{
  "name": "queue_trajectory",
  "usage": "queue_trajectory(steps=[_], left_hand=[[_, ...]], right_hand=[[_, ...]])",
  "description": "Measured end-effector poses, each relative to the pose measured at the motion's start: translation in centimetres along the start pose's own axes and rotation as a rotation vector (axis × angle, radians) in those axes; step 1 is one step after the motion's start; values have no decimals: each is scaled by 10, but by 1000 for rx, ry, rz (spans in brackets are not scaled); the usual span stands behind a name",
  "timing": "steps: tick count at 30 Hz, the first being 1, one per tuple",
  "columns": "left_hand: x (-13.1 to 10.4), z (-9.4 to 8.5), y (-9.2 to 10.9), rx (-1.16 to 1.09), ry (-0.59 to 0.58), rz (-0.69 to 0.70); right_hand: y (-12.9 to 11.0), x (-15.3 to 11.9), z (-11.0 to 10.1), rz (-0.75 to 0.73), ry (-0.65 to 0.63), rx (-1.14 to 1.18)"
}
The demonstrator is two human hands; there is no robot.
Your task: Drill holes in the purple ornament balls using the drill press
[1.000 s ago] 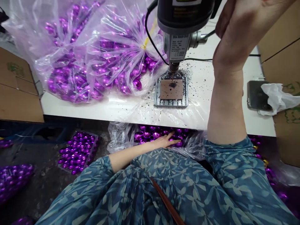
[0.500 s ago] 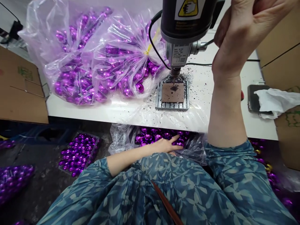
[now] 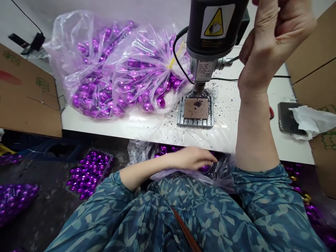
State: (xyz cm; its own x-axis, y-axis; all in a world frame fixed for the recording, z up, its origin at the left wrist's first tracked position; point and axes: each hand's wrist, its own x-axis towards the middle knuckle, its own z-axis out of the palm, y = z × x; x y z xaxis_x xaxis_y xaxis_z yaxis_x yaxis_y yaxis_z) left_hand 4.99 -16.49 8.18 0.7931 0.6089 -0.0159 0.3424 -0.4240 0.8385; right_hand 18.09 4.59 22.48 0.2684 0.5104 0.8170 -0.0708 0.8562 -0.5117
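Shiny purple faceted balls [image 3: 165, 149] lie in clear plastic film [image 3: 141, 151] under the left hand [image 3: 195, 158], fingers bent, grip not discernible. The right hand [image 3: 274, 40] is curled around the grey metal lever [image 3: 234, 59] of the black drill press [image 3: 214, 45] on the white counter [image 3: 126, 128].

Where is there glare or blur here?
Head view: bright glints speckle the plastic bag and purple balls; head view: the left hand looks blurred beside its sharper sleeve; head view: the drill's warning sticker is crisp, the smaller label hard to read.
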Motion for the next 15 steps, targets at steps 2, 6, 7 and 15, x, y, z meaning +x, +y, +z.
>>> queue_trajectory(steps=[2,6,7,15], left_hand=[[-6,-48,-19,101,379,-102],[-18,-134,-80,600,882,-516],[-20,-147,-93,684,865,-625],[-35,-159,-122,579,1023,-546]], right_hand=[[-3,-1,1,6,0,6],[-5,-2,2,5,12,19],[-4,-2,2,0,15,34],[-2,-5,1,-7,26,4]])
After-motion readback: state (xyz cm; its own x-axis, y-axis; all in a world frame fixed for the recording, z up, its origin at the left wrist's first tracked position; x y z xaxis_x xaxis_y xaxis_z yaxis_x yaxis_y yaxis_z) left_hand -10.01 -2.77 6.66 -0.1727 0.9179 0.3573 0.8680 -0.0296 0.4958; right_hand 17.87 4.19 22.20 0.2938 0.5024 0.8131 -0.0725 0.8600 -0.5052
